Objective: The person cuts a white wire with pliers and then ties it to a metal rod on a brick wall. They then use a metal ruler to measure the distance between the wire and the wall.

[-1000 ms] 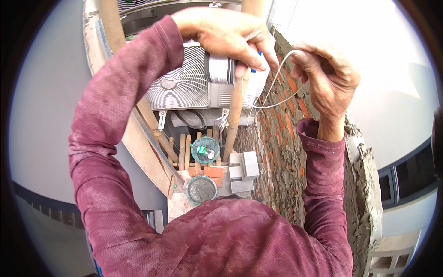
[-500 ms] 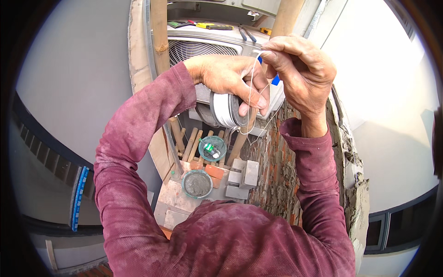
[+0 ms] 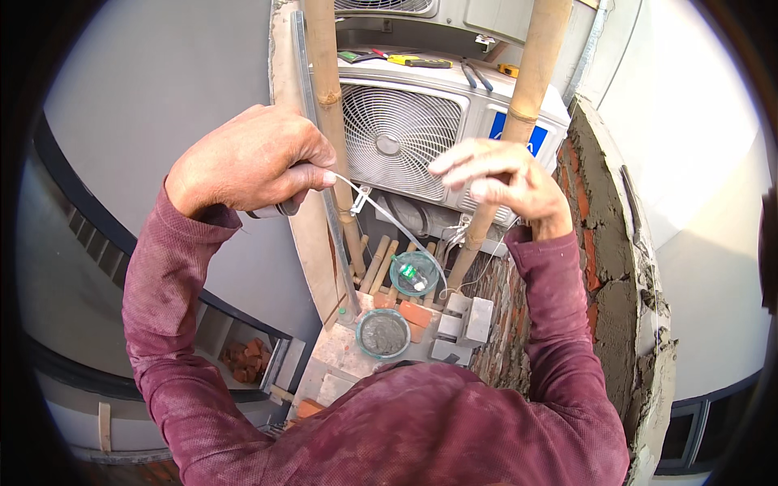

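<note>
My left hand point(image 3: 251, 158) is raised at the left, closed on a spool point(image 3: 274, 209) that is mostly hidden beneath it, with thin white cord point(image 3: 387, 215) at its fingertips. The cord slants down past the middle to a loop near the grey blocks. My right hand point(image 3: 506, 182) is open at the right, fingers apart and slightly blurred, in front of a bamboo pole point(image 3: 531, 81); I see nothing held in it. Behind both hands is a white air-conditioner unit point(image 3: 401, 142) with a round fan grille.
Cutters point(image 3: 476, 74), a yellow-handled tool point(image 3: 417, 61) and a tape measure point(image 3: 507, 70) lie atop the unit. Below are two basins point(image 3: 382, 332), one holding a bottle point(image 3: 412, 271), grey blocks point(image 3: 476, 322) and bricks point(image 3: 415, 316). A mortar-daubed brick wall point(image 3: 604, 267) runs along the right.
My left hand has swung left and turned, carrying the spool away from the middle. My right hand has let go of the cord and opened. More of the fan unit now shows.
</note>
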`<move>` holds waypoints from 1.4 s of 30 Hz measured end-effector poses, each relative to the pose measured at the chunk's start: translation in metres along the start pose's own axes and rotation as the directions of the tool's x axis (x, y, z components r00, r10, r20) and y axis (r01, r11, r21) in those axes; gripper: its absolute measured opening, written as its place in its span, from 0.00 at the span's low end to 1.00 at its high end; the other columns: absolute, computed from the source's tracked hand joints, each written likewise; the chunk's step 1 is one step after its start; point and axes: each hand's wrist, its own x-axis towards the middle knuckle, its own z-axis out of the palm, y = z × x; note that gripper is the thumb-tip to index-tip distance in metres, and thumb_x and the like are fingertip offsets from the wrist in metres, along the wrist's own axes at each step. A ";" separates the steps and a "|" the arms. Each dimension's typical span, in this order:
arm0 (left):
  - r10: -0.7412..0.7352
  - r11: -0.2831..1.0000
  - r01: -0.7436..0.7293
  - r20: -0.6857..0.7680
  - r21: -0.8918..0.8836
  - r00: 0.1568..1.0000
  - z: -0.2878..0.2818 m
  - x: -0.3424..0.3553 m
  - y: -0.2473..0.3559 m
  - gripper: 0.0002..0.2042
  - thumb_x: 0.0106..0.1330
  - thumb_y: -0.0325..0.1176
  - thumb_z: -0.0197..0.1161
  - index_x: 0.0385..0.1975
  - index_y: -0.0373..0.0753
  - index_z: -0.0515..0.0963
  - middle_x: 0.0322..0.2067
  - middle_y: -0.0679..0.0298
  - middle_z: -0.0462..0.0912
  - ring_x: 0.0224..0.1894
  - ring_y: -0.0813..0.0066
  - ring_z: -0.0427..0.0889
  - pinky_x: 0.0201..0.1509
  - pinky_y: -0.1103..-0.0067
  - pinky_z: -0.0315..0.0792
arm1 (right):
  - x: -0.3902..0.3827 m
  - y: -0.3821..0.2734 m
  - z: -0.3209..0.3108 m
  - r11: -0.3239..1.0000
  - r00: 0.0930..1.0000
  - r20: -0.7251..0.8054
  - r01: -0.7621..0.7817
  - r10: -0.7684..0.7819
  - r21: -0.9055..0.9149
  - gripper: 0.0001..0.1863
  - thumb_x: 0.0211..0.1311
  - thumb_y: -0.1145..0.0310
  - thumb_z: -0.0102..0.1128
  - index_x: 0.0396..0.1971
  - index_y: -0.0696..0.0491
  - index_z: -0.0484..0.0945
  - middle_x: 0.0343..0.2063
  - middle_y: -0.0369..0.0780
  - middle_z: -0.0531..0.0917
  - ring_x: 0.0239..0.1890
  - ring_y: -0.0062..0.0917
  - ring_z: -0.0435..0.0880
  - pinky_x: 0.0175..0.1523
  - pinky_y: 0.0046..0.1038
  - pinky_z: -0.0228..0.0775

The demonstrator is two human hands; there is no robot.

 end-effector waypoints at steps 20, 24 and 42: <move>-0.423 0.886 0.380 0.129 0.266 0.897 0.044 -0.052 -0.068 0.06 0.59 0.29 0.64 0.27 0.34 0.83 0.17 0.53 0.79 0.24 0.52 0.81 0.31 0.66 0.75 | 0.088 0.329 -0.190 -0.207 0.479 -0.687 -0.718 0.546 -0.665 0.39 0.60 0.35 0.54 0.60 0.52 0.71 0.56 0.51 0.78 0.60 0.44 0.77 0.63 0.42 0.68; -0.474 0.880 0.468 0.182 0.077 0.861 0.054 -0.041 -0.078 0.05 0.59 0.27 0.63 0.25 0.32 0.81 0.18 0.51 0.80 0.24 0.52 0.82 0.31 0.67 0.75 | 0.094 0.352 -0.219 -0.106 0.446 -0.599 -0.737 0.665 -0.667 0.31 0.64 0.45 0.52 0.56 0.56 0.74 0.56 0.53 0.78 0.59 0.44 0.77 0.60 0.41 0.69; -0.275 0.916 0.213 0.143 0.341 0.951 0.064 0.008 -0.091 0.05 0.58 0.28 0.64 0.23 0.35 0.81 0.20 0.53 0.81 0.27 0.52 0.83 0.33 0.65 0.77 | -0.029 0.072 0.130 0.647 0.853 0.030 -0.418 0.522 0.638 0.29 0.70 0.50 0.53 0.56 0.62 0.73 0.35 0.40 0.82 0.32 0.22 0.80 0.37 0.22 0.72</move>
